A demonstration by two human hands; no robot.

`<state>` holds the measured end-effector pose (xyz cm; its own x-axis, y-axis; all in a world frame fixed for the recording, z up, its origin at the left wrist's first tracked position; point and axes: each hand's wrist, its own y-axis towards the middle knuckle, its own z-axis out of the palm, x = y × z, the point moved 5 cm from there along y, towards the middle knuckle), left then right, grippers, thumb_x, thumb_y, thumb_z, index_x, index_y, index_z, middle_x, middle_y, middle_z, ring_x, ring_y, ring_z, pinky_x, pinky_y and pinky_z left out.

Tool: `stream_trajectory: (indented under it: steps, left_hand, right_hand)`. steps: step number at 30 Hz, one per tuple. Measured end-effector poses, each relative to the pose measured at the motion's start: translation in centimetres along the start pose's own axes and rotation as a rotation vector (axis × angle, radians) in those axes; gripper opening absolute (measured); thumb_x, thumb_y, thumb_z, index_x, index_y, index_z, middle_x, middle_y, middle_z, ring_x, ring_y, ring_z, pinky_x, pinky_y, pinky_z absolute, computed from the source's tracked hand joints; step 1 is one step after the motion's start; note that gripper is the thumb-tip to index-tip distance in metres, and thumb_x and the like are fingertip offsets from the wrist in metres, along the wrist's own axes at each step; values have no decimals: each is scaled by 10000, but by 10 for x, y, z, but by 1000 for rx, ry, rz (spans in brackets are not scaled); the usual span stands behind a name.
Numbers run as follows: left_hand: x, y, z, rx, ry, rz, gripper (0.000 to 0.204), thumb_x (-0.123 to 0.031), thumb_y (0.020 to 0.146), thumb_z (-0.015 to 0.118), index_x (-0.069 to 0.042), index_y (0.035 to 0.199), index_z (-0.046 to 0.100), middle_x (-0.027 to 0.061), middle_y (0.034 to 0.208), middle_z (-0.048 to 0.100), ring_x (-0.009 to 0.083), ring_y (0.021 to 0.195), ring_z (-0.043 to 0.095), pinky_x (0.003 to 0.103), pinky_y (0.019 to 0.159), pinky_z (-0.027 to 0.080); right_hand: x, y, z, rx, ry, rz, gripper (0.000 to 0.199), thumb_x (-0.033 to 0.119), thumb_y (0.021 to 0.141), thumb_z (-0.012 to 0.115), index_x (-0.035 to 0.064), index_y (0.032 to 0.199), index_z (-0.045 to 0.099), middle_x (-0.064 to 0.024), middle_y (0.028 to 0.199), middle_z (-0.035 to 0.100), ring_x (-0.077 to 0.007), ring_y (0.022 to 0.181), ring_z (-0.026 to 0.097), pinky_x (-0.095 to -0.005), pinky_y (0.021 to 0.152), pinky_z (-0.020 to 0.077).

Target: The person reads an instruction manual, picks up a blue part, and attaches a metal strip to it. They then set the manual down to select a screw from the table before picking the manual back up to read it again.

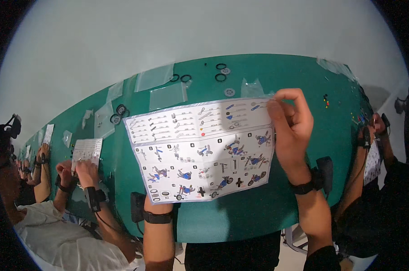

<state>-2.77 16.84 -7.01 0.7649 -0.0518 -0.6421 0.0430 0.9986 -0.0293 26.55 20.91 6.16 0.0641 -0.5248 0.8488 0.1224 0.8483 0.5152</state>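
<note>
A creased instruction sheet [200,143] is held up in front of me, above the green table [240,223]. It shows small parts drawings along the top and numbered assembly pictures of a blue toy motorcycle below. My right hand [294,128] pinches its upper right corner between thumb and fingers. My left forearm [159,235] rises behind the sheet's lower left edge, so the paper hides my left hand and its fingers. Just past the sheet's top edge lie a grey wheel disc [229,92] and a clear plastic bag [252,88].
Black tyre rings [220,77], another grey disc [225,71] and flat plastic bags [168,95] lie farther back. Wheels with tyres [116,119] lie left. Small coloured pieces [327,103] lie right. Co-workers sit either side; the left one's hands [84,171] are at another sheet [89,147].
</note>
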Motion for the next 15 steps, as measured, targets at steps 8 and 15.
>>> stream_trajectory:
  steps: [8, 15]
  left_hand:
    - [-2, -3, -15, -12, 27, 12, 579, -387, 1054, 308, -41, 1517, 281, 172, 1529, 378, 321, 1352, 428, 454, 1106, 366]
    - [0, -8, -26, -19, 49, 21, 578, -386, 1054, 312, -41, 1517, 281, 169, 1530, 377, 317, 1355, 423, 452, 1110, 356]
  right_hand:
    - [4, 1, 3, 26, -125, 11, 124, 94, 978, 609, 36, 1031, 513, -53, 744, 672, -44, 626, 613, -189, 481, 426]
    - [7, -1, 5, 25, -51, -9, 122, 83, 975, 612, 27, 1024, 515, -58, 750, 676, -54, 639, 626, -192, 490, 446]
